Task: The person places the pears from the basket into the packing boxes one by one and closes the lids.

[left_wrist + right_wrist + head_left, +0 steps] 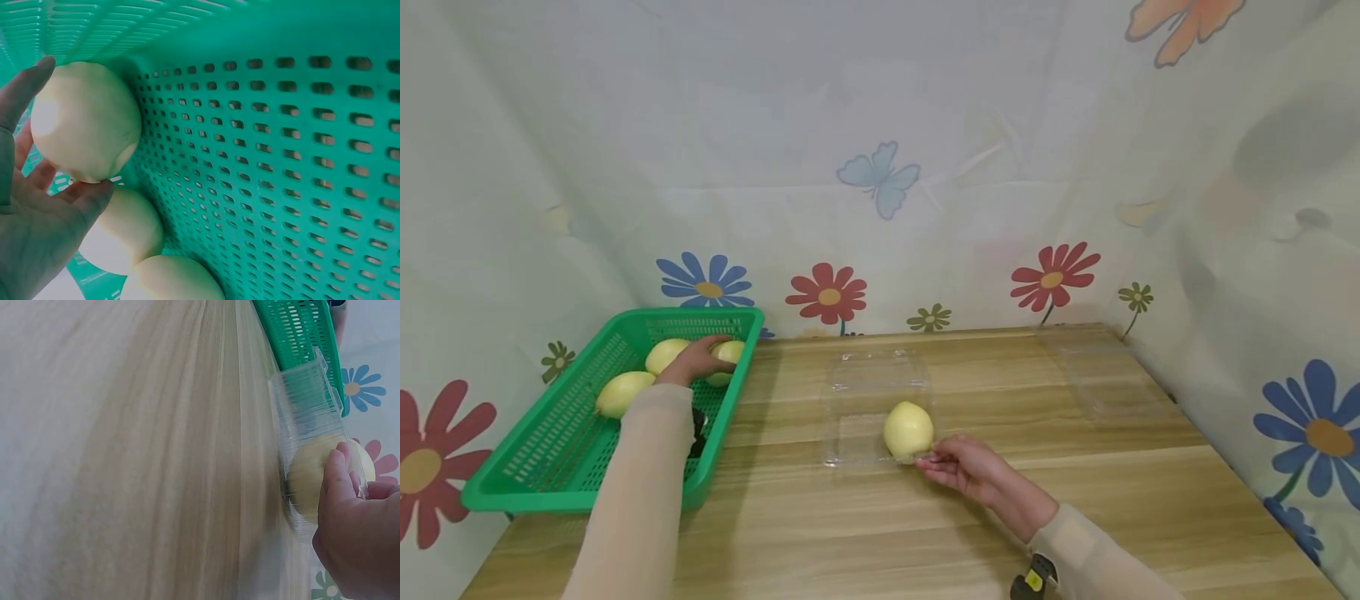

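My left hand (697, 360) reaches into a green plastic basket (720, 417) and grips a smooth, pale yellow round fruit (87, 122) near the basket's right wall. Two more such fruits lie in the basket, one long-looking fruit (623, 395) and one further back (666, 356). To the right, an open clear plastic box (853, 429) sits on the table with its lid folded back. Inside its right side rests one pale yellow fruit (908, 430). My right hand (966, 472) pinches the box's near right rim (359, 465) between thumb and fingers, beside that fruit.
Another clear plastic container (1108, 371) stands at the back right of the wooden table (820, 533). A flowered cloth backdrop (955, 250) hangs behind the table and along both sides. The basket's walls rise around my left hand.
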`<state>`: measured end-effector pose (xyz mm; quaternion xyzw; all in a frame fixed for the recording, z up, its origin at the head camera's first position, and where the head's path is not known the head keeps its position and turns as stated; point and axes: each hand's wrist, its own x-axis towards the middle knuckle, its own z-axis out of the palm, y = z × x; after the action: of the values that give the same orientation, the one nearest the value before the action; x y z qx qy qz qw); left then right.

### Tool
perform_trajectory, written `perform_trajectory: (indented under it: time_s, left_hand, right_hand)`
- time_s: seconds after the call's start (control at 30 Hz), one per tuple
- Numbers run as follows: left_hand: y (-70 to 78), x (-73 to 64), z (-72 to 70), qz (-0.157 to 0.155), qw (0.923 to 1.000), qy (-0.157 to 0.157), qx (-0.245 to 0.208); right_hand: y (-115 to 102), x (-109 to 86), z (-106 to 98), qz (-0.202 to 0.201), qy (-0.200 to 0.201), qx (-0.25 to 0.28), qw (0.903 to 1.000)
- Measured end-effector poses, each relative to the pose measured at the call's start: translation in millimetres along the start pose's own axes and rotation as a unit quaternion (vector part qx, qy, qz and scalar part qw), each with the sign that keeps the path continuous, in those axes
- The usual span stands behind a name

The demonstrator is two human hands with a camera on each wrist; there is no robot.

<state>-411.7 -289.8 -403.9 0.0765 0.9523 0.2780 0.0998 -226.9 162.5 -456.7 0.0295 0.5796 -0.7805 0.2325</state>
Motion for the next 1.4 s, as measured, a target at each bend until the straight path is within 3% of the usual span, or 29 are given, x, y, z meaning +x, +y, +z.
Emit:
perform_trajectory:
  time_s: [0.53,1.03,1.4]
  left_hand:
    - [-10.1,-2.7,7.6,-0.005,0.9997,0.003,-0.024]
    - [-14.9,-4.8,12.5,-0.007,0.9988,0.048,-0.006]
    - [-25.8,-10.5,10.7,0.027,0.9968,0.075,-0.001]
  right_hand:
    - [1,0.4,0,-0.002,0.000,-0.005,1.0000]
    - [3,1.8,-1,-0.002,0.000,-0.001,1.0000]
    - [2,0.7,0,-0.004,-0.009,0.004,0.9999]
